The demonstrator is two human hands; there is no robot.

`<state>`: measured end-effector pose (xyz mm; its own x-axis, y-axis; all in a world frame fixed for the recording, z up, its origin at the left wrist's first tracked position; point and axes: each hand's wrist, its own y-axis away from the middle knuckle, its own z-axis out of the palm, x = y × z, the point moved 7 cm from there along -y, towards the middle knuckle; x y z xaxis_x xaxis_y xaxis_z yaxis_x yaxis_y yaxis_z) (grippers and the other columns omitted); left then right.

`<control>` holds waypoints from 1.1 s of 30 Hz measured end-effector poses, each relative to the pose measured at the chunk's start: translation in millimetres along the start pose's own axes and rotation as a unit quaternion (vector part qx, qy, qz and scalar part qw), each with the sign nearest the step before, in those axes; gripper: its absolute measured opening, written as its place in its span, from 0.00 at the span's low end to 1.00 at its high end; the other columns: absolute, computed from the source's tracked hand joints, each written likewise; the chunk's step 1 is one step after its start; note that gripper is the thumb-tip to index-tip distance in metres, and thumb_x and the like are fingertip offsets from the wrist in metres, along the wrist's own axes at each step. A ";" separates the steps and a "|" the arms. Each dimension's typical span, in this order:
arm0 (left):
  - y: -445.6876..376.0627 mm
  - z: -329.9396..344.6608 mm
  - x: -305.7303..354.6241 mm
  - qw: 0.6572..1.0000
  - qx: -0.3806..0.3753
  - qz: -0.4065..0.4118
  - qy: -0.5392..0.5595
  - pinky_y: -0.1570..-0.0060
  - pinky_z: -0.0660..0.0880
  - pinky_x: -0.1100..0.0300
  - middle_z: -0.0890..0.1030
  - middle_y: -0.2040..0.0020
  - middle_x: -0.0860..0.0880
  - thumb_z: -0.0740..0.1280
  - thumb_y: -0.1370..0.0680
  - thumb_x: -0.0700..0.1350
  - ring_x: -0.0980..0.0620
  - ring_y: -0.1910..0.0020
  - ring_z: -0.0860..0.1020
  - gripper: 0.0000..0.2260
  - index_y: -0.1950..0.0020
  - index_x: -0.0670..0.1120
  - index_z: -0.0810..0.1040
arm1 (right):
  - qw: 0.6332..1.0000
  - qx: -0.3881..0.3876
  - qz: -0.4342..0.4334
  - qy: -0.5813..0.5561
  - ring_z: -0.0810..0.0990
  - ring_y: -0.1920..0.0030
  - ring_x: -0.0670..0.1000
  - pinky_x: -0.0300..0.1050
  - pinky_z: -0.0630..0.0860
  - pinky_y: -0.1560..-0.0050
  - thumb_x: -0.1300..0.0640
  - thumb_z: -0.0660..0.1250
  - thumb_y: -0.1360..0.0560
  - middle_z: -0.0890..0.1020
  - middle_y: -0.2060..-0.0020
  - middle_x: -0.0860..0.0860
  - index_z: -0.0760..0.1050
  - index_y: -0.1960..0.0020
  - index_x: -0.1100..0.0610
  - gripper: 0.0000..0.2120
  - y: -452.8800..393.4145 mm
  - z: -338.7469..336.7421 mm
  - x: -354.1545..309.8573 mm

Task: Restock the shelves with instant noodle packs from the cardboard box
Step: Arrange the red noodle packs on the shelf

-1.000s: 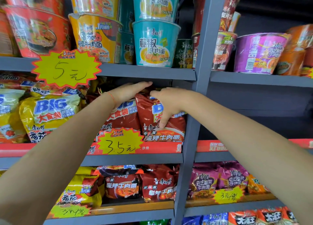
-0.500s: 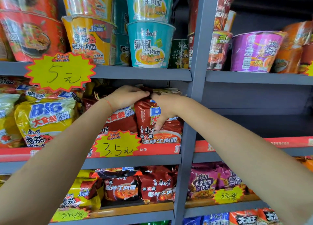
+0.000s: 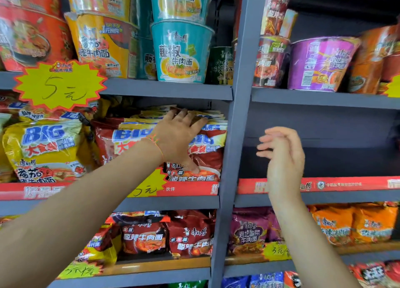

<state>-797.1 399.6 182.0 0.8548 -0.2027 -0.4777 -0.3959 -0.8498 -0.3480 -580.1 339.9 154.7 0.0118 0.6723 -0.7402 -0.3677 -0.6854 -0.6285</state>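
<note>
Pressing flat against the front of a dark red crinkled plastic noodle pack (image 3: 207, 157), the left hand (image 3: 179, 136) has its fingers spread and straight, the fingertips reaching the pack's upper edge and the thumb pointing down toward the printed bowl picture. A thin orange string bracelet (image 3: 155, 143) circles that wrist. The pack stands upright at the right end of the middle grey metal shelf (image 3: 173, 202), just left of the grey vertical shelf post (image 3: 238, 114), with more red packs stacked behind and beside it.

The right hand (image 3: 283, 155) hangs in the air to the right of the post, touching nothing, its fingers loosely bent and pointing left; it is slightly blurred. Behind it the shelf bay is dark, with a red printed paper strip (image 3: 346, 184) along its front edge.

Left of the red packs sits a yellow plastic noodle pack marked BIG (image 3: 43, 149). A yellow starburst paper price tag (image 3: 59, 85) hangs from the shelf edge above it, and a second yellow starburst tag (image 3: 149, 186) shows partly behind the left forearm. On the top shelf stand a teal paper noodle bowl (image 3: 180, 51), a yellow noodle bowl (image 3: 99, 45) and, farther right, a purple noodle bowl (image 3: 320, 64). The lower shelf holds more red packs, a purple pack (image 3: 249, 231) and orange packs (image 3: 355, 225).
</note>
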 end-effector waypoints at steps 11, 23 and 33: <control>-19.7 1.1 15.8 0.999 0.037 -0.002 0.016 0.33 0.67 0.48 0.70 0.26 0.44 0.64 0.39 0.80 0.41 0.30 0.71 0.56 0.20 0.50 0.53 | 0.906 -0.205 0.355 -0.108 0.81 0.41 0.49 0.46 0.75 0.38 0.35 0.45 0.18 0.84 0.43 0.51 0.78 0.40 0.53 0.30 4.2 45.1 79.0; 6.7 29.7 17.8 0.994 0.103 0.028 -0.018 0.31 0.63 0.39 0.66 0.26 0.34 0.50 0.37 0.84 0.33 0.27 0.65 0.56 0.18 0.49 0.51 | 0.895 -0.219 0.363 -0.137 0.81 0.40 0.52 0.51 0.75 0.38 0.33 0.48 0.20 0.82 0.41 0.54 0.75 0.31 0.58 0.35 -4.8 42.3 92.2; 12.4 30.7 23.6 0.992 0.123 0.022 0.006 0.31 0.63 0.39 0.69 0.28 0.35 0.51 0.31 0.80 0.33 0.29 0.68 0.50 0.19 0.48 0.54 | 0.887 -0.205 0.360 -0.205 0.79 0.36 0.54 0.54 0.69 0.28 0.30 0.46 0.21 0.82 0.38 0.56 0.73 0.30 0.60 0.39 1.0 40.8 83.2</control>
<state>-792.2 399.2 141.7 0.8380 -0.2436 -0.4883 -0.5017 -0.6959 -0.5138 -617.5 406.6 102.2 -0.4587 0.0070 -0.8886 0.2275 -0.9657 -0.1251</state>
